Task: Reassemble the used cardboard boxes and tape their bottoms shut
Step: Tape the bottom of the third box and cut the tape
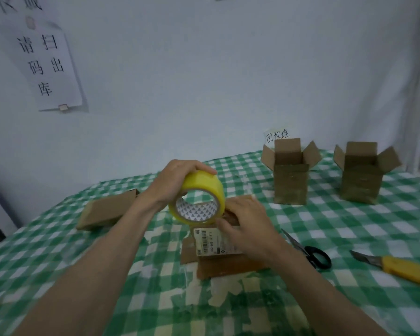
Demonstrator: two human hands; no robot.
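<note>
Checked tablecloth (349, 226) bears two open-topped boxes (291, 180); left hand (172, 180) grips tape roll (199, 197).

The box with the label (218, 248) stands near the middle of the table (349, 229). Directly above it is the tape roll (199, 197). To its left lies a flattened box (107, 209). Behind it to the right stand two open boxes (291, 173) (361, 174), side by side. To its right lie the scissors (310, 251), and beyond them the utility knife (398, 266).
</note>
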